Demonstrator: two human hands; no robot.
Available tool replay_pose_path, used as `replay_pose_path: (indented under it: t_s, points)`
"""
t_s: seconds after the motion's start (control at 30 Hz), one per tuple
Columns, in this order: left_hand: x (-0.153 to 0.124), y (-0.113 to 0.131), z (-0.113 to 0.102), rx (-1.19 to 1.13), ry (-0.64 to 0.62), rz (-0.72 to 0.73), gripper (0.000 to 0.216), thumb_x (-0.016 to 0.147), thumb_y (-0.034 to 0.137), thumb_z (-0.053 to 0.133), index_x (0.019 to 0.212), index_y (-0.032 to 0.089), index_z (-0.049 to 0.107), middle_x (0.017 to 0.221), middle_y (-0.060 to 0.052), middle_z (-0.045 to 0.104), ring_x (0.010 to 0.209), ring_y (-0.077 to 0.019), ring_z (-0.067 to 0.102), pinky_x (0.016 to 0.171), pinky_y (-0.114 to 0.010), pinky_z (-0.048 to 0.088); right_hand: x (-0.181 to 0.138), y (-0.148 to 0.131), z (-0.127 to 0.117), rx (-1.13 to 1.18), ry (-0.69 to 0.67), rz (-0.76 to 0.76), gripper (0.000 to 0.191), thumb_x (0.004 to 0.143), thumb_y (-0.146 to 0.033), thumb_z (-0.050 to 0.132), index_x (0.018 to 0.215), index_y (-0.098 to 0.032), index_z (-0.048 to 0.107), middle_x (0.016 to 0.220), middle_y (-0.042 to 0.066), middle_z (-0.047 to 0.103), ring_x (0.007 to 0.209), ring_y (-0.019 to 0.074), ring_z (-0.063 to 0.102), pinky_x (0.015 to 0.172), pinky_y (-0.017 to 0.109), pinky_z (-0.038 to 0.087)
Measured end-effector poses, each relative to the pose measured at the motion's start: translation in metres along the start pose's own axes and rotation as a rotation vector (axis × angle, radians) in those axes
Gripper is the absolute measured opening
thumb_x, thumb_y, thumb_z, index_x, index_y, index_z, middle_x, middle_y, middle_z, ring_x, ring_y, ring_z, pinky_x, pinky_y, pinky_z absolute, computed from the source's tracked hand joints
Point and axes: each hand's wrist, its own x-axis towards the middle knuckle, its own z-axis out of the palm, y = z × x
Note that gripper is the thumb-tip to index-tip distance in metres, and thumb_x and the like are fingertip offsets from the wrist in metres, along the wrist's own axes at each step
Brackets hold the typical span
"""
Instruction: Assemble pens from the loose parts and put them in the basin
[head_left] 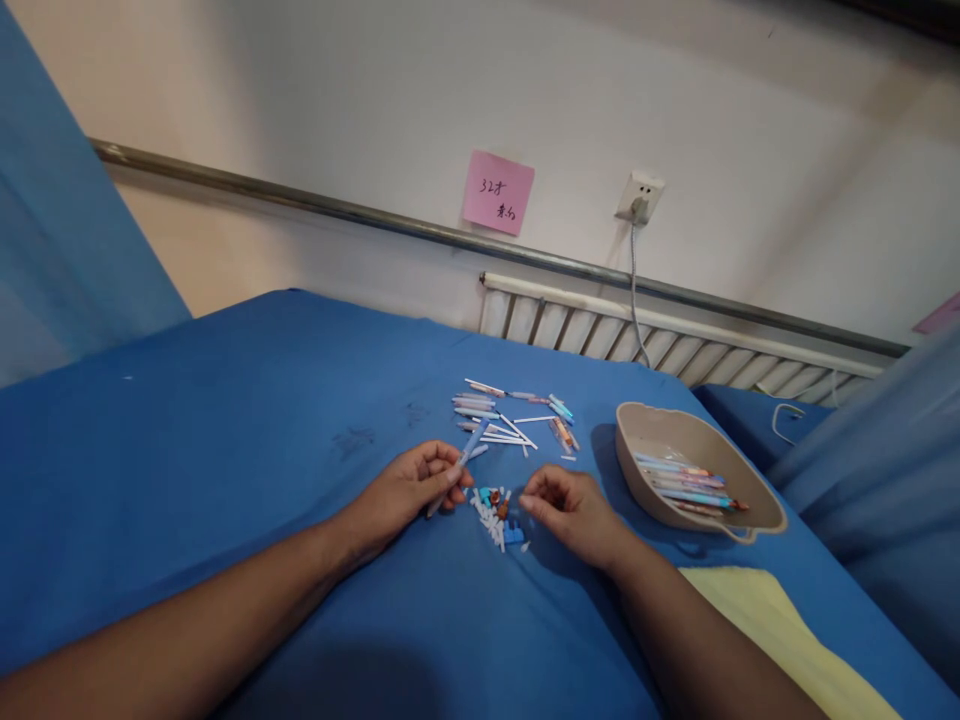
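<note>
My left hand (427, 480) is closed around a slim pen (472, 443), translucent light blue, tilted with its upper end away from me. Just right of it, my right hand (564, 505) has its fingers curled and thumb pressed to the index finger; anything between them is too small to make out. Between the hands lies a pile of small pen parts (491, 518), white, blue, teal and brown. Beyond the hands, pen barrels (474, 405) and thin white refill-like sticks (510, 436) are spread on the blue cloth (300, 400).
To the right stands a beige plastic basket (637, 425) holding several pens (690, 485). A yellow cloth (750, 610) lies beneath my right forearm's side. Behind the table are a radiator (570, 325), a metal rail (337, 210) and a plugged-in cable (634, 290).
</note>
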Motion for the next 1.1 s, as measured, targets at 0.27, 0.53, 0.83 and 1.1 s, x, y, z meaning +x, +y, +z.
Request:
replay_pose_path:
  t_s: [0.27,0.53,0.83,1.1]
  points:
    - [0.0,0.001,0.0,-0.029,0.041,0.008,0.027,0.073,0.033,0.063,0.09,0.017,0.049,0.077,-0.001,0.061,0.062,-0.011,0.056,0.057,-0.023,0.042,-0.002,0.0,0.008,-0.212,-0.032,-0.085,0.012,0.081,-0.029,0.057,0.078,-0.018,0.059,0.06,-0.003,0.056,0.05,0.0077,0.046,0.046,0.017,0.034]
    - [0.0,0.004,0.0,-0.038,0.071,-0.02,0.015,0.072,0.026,0.057,0.084,0.017,0.051,0.071,0.002,0.059,0.055,-0.0092,0.05,0.051,-0.021,0.036,0.001,0.003,0.008,-0.408,-0.046,-0.142,0.008,0.082,-0.019,0.054,0.078,-0.02,0.061,0.069,-0.002,0.063,0.062,0.0103,0.056,0.059,0.019,0.039]
    - [-0.002,0.008,0.001,-0.01,0.03,-0.022,0.015,0.075,0.028,0.056,0.083,0.016,0.053,0.07,0.002,0.054,0.054,-0.0087,0.046,0.05,-0.021,0.032,0.003,0.006,0.009,-0.44,-0.018,-0.113,0.008,0.082,-0.019,0.052,0.079,-0.021,0.059,0.068,-0.002,0.061,0.062,0.0111,0.055,0.058,0.02,0.038]
    - [0.001,0.002,-0.001,0.023,0.018,-0.026,0.016,0.076,0.032,0.054,0.079,0.016,0.052,0.068,0.003,0.053,0.052,-0.0079,0.044,0.048,-0.02,0.029,0.015,0.035,-0.029,-0.667,0.435,0.152,0.013,0.081,-0.023,0.051,0.091,-0.018,0.059,0.09,0.006,0.06,0.075,0.0164,0.058,0.069,0.026,0.041]
